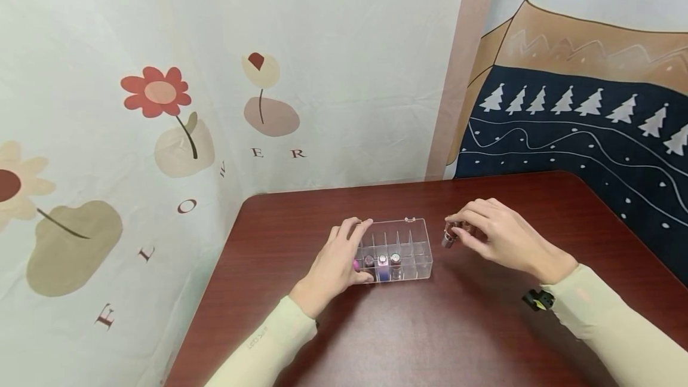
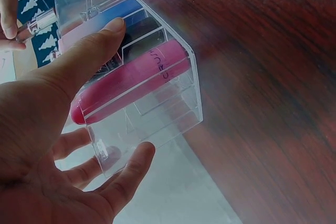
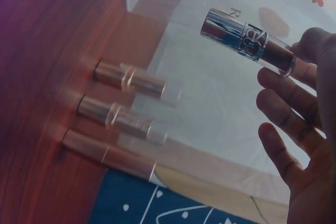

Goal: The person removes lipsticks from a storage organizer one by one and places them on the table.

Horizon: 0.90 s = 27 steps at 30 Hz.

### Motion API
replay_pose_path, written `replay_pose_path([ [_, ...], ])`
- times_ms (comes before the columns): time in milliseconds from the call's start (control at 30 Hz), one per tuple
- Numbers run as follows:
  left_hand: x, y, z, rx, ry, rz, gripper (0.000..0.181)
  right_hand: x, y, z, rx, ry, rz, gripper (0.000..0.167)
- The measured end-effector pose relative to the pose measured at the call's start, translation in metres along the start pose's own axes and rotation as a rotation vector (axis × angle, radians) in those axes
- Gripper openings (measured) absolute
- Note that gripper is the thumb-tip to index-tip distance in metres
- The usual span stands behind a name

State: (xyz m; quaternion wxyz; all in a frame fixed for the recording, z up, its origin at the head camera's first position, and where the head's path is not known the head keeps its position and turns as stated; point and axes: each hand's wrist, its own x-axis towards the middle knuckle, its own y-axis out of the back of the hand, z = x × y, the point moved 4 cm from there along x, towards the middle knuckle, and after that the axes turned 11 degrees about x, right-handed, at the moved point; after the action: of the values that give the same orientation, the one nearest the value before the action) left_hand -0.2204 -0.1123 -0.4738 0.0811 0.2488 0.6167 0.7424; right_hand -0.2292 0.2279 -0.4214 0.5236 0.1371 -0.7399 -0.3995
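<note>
Reddish tbl (image 1: 387,327), L hand (image 1: 335,258) gripping clear box (image 1: 422,249), R hand (image 1: 497,235) pinching silver-capped tube (image 3: 251,40)

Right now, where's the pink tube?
The pink tube is in the clear divided box; in the head view it peeks out beside the left hand, just left of the dark tube.

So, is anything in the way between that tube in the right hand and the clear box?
Nothing visible stands between the held tube and the clear box, apart from the box's own right wall. The three standing tubes are on the held tube's other side, and the left hand holds the box's left end.
</note>
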Motion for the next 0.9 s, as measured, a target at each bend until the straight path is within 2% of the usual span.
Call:
replay_pose_path([
  [367, 0.000, 0.000, 0.000, 0.017, -0.001, 0.000, 0.123, -0.024, 0.010, 0.019, -0.049, -0.099, -0.004, 0.040],
  [900, -0.001, 0.002, 0.002, 0.003, -0.009, 0.011, 0.124, -0.057, 0.021, 0.048, -0.102, -0.188, 0.012, 0.042],
])
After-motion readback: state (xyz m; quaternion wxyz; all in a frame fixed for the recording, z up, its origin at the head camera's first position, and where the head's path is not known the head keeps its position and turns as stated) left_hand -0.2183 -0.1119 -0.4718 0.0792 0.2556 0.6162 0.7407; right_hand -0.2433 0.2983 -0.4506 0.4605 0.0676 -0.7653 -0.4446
